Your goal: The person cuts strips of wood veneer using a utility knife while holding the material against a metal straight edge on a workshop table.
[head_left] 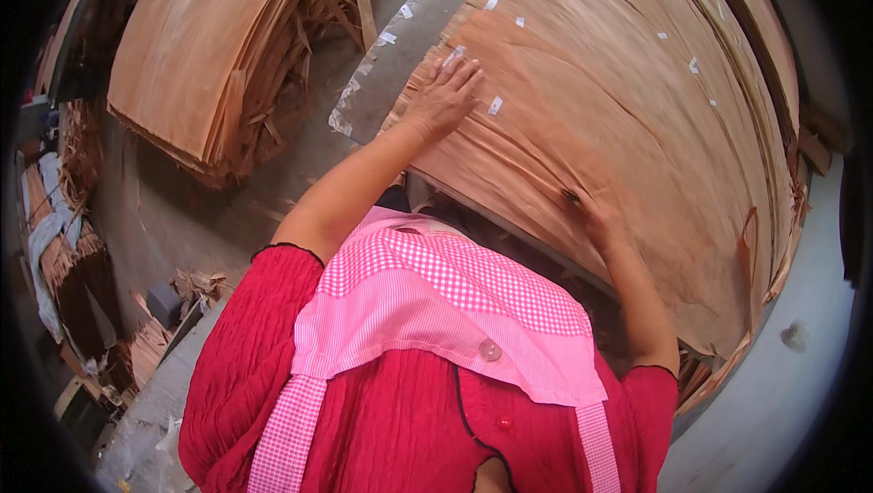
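Observation:
Flat on a large, thin wood veneer sheet, near its left edge, lies my left hand, palm down and fingers stretched out. A piece of white tape sits at its fingertips, and another white tape piece is just to its right. Lower on the sheet, near the side closest to me, my right hand is closed with a small dark thing at its fingertips, too small to name. Several more white tape bits are scattered over the veneer, which shows long wavy creases.
Along the veneer's left side runs a grey board with tape scraps on its edge. A thick stack of veneer sheets stands at the far left, with torn veneer strips beside it. Bundled veneer offcuts are at the left, and a pale wall at the right.

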Demonstrator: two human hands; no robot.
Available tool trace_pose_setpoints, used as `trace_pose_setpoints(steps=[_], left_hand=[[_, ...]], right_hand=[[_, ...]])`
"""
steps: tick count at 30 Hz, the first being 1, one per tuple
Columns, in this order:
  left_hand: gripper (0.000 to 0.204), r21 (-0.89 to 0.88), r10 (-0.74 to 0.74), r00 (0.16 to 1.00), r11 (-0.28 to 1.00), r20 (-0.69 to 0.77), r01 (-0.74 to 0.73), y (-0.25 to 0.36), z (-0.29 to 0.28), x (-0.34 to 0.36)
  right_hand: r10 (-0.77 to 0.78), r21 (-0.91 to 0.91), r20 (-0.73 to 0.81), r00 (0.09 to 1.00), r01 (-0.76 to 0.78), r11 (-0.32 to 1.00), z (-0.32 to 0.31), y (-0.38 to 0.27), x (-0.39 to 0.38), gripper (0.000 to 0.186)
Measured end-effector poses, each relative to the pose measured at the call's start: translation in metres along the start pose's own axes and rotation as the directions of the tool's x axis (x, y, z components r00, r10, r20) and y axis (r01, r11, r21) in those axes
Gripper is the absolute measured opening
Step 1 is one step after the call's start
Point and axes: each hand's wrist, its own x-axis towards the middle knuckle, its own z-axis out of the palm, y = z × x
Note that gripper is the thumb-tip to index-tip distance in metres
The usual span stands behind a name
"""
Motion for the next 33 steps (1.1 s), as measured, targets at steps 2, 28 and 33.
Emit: trace_pose_setpoints(steps=[2, 28, 33], left_hand=[[0.045, 0.029, 0.001, 1.0, 1.0, -0.01, 0.0, 0.001, 0.0, 0.001], [0.04, 0.076, -0.01, 0.982, 0.997, -0.188, 0.025, 0.006, -0.003, 0.001], [0.032, 0.074, -0.009, 0.987, 0.997, -0.161, 0.021, 0.002, -0.002, 0.0]], right_hand=[[0.036, 0.072, 0.003, 0.999, -0.036, 0.997, -0.005, 0.033, -0.031, 0.032], [0.481, 0.308, -0.079, 0.873, -0.437, 0.845, -0.012, -0.088, 0.259, 0.026], [0.38, 0.328, -0.277, 0.882, -0.285, 0.901, -0.011, -0.099, 0.247, 0.014]])
